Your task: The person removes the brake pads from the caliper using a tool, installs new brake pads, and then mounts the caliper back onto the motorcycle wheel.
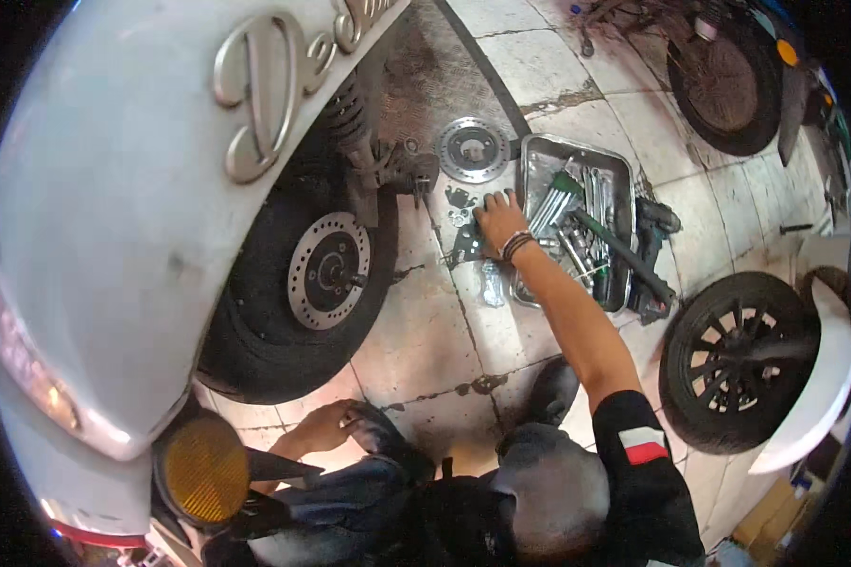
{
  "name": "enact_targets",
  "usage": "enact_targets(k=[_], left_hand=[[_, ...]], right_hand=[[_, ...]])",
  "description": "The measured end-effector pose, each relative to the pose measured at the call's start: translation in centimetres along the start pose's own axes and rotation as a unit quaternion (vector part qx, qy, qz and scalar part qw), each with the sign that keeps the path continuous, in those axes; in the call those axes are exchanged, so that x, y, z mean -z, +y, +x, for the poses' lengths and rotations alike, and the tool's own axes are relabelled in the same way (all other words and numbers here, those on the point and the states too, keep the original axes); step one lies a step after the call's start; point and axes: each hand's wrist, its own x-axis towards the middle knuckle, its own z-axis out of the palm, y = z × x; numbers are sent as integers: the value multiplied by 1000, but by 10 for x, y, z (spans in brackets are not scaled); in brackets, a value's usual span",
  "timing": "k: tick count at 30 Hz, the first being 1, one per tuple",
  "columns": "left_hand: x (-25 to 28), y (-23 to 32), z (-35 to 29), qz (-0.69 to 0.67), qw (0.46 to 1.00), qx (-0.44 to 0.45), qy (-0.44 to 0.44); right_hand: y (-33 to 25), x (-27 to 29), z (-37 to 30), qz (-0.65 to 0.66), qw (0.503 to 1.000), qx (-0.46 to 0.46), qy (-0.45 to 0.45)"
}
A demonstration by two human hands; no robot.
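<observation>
My right hand [501,224] reaches down to the floor at the left edge of a metal tray [577,142], its bent fingers slightly apart. Beside those fingers lie small dark and silvery metal parts [459,216] and a dark flat piece [466,244]. A drilled brake disc [474,149] rests flat just beyond them. My left hand [323,427] is low by my left knee with its fingers curled together; whatever they may hold is hidden. Closest to it is the motor scooter's wheel [246,350], fitted with another brake disc [330,271].
Wrenches, sockets and green-handled tools [555,200] fill the tray. A cordless power tool [654,231] lies at its right. The white scooter body [113,217] rises on the left. A loose black wheel [739,364] and another vehicle's wheel [728,90] stand to the right. A small clear packet [492,283] lies near the tray.
</observation>
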Motion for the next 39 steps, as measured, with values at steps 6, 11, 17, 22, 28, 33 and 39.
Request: enact_targets(k=[6, 11, 17, 22, 28, 33, 39], left_hand=[[7, 35, 20, 50, 991, -117, 28], [-3, 98, 62, -339, 912, -201, 117], [36, 139, 79, -703, 678, -181, 120], [30, 131, 72, -234, 824, -217, 469], [41, 138, 70, -151, 809, -145, 549], [40, 176, 73, -438, 649, -169, 598], [53, 183, 99, -441, 569, -179, 671]], right_hand=[[-29, 67, -33, 173, 983, 45, -37], [-81, 151, -94, 298, 934, 110, 166], [-107, 186, -110, 402, 847, 215, 273], [-109, 202, -77, 340, 899, 259, 93], [-151, 217, -74, 319, 875, 319, 176], [-120, 191, -85, 437, 828, 133, 324], [-166, 105, -55, 804, 587, -41, 84]])
